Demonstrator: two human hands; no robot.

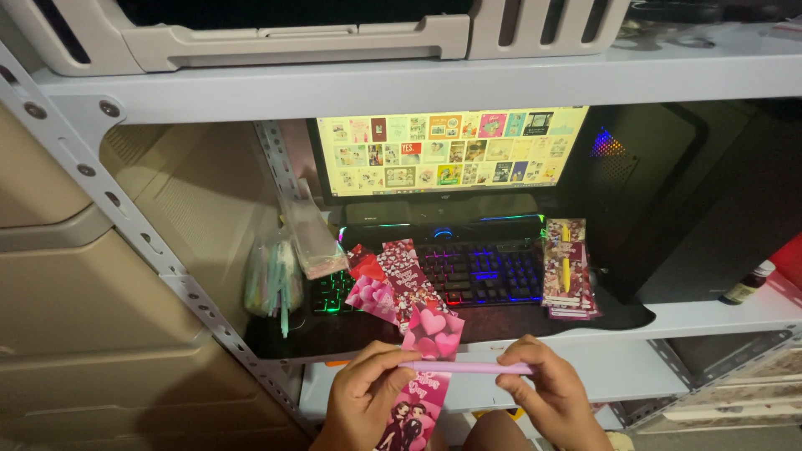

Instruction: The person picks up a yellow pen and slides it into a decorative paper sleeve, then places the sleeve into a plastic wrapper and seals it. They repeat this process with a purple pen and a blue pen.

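Note:
My left hand point(363, 399) and my right hand point(553, 392) together hold a pale purple pen point(468, 367) level, one hand at each end, just in front of the shelf edge. A long pink card with hearts and cartoon figures point(422, 367) lies under the pen, pinched by my left hand. More pink heart cards point(388, 280) are spread over the left half of a backlit keyboard point(480, 274).
A stack of similar cards with a yellow pen point(569, 267) rests at the keyboard's right end. A lit monitor point(447, 152) stands behind, a black computer case point(693, 200) to the right. Clear bags of pastel pens point(274, 280) lean at left beside a metal shelf post point(125, 209).

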